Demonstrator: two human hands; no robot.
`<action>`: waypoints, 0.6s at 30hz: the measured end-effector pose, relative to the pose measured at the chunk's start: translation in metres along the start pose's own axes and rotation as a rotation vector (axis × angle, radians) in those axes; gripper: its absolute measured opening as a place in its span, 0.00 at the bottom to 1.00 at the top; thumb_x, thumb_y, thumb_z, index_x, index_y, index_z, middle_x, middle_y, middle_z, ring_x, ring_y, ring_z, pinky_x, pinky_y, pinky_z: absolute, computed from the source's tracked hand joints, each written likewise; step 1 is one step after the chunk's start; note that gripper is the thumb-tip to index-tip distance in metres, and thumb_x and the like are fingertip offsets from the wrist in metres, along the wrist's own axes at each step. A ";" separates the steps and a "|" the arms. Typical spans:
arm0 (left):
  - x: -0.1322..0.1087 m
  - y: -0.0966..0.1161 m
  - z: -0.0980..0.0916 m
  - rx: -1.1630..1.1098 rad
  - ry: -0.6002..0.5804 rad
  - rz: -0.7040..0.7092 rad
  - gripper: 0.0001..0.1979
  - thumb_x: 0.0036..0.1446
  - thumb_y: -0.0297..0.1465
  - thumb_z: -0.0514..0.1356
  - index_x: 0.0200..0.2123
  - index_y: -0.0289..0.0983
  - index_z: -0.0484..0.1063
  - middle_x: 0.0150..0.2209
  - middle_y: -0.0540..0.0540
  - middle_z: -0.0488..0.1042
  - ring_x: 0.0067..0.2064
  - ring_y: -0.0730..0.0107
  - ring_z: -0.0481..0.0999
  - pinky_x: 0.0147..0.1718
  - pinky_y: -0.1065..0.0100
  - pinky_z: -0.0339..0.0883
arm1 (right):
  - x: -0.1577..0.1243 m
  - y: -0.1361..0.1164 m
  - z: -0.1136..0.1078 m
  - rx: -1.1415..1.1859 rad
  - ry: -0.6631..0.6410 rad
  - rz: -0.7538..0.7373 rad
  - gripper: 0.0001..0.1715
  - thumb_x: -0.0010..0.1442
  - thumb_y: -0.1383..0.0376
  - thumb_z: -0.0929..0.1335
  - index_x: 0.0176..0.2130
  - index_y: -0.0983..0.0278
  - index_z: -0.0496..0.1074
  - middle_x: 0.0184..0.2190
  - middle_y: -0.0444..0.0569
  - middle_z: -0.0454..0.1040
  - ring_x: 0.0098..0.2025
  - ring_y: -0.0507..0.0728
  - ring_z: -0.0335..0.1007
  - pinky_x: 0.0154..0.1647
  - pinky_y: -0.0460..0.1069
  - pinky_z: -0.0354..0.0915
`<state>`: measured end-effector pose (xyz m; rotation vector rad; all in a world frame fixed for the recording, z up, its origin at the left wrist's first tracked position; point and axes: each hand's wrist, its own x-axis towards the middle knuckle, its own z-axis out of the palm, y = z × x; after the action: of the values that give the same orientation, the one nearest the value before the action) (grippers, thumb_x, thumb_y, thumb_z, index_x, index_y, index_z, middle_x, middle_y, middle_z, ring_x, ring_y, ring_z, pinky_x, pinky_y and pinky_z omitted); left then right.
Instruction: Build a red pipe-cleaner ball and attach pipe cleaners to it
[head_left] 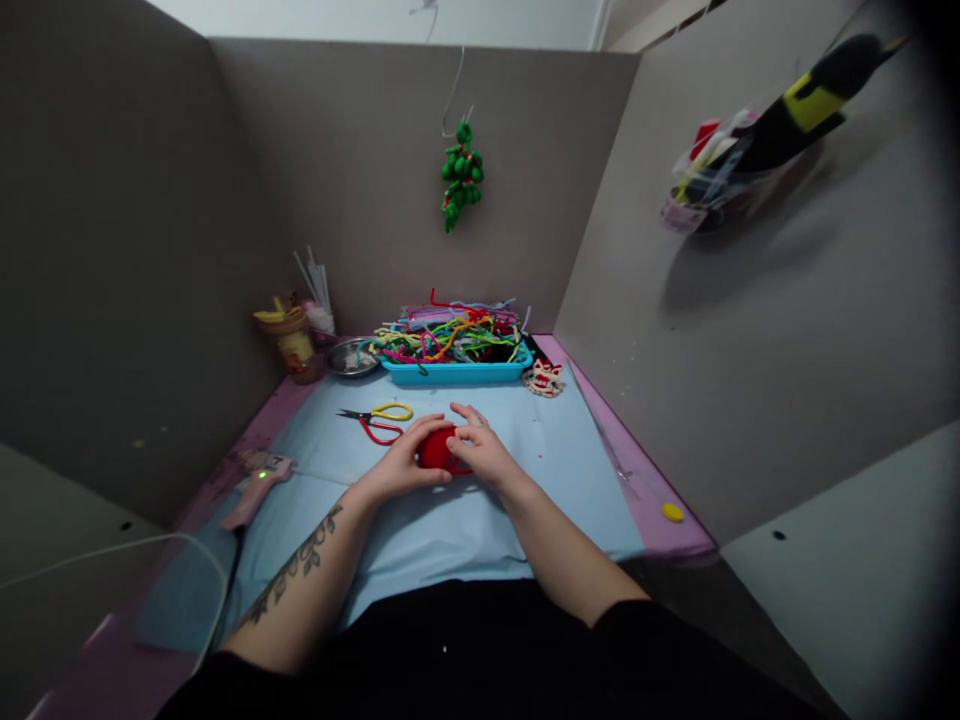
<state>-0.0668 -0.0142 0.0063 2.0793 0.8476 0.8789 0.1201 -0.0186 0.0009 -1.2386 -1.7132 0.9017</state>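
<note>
A red ball-shaped piece (433,450), soft-looking, sits between my two hands just above the blue cloth (570,470). My left hand (409,455) curls around its left side, thumb below and fingers over the top. On the other side my right hand (480,450) is closed, thumb and finger pressed against the ball. A thin red strand shows under the right fingers; its far end is hidden. Scissors (375,418) with one yellow and one red handle lie open just beyond my left hand.
At the back, a blue tray (457,373) overflows with colourful pipe cleaners. Beside it are a metal dish (352,357) and a red-and-white fuzzy piece (544,378). A pink glue gun (259,488) with a cord lies left. A yellow disc (672,512) lies right. Grey partitions surround the table.
</note>
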 end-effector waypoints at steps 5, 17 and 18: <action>0.000 0.000 0.001 -0.006 0.002 -0.018 0.36 0.45 0.39 0.69 0.58 0.40 0.65 0.61 0.36 0.61 0.64 0.49 0.58 0.61 0.51 0.52 | -0.001 -0.002 0.000 -0.044 -0.024 -0.006 0.09 0.52 0.63 0.68 0.24 0.63 0.75 0.65 0.49 0.56 0.70 0.62 0.36 0.68 0.58 0.39; 0.003 0.001 0.005 0.052 0.087 0.043 0.31 0.45 0.38 0.69 0.53 0.39 0.69 0.57 0.36 0.65 0.60 0.50 0.63 0.59 0.51 0.55 | -0.002 -0.001 0.005 -0.033 0.053 -0.008 0.14 0.56 0.59 0.66 0.24 0.62 0.75 0.64 0.49 0.58 0.69 0.62 0.39 0.67 0.58 0.42; 0.003 0.001 0.005 0.040 0.099 0.032 0.31 0.44 0.38 0.69 0.53 0.39 0.69 0.57 0.36 0.66 0.60 0.50 0.64 0.59 0.51 0.56 | -0.002 -0.002 0.004 -0.023 0.071 -0.010 0.15 0.56 0.58 0.66 0.25 0.62 0.76 0.64 0.49 0.59 0.69 0.62 0.40 0.67 0.58 0.42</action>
<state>-0.0609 -0.0146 0.0056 2.1030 0.8923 0.9965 0.1161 -0.0212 0.0006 -1.2619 -1.6761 0.8243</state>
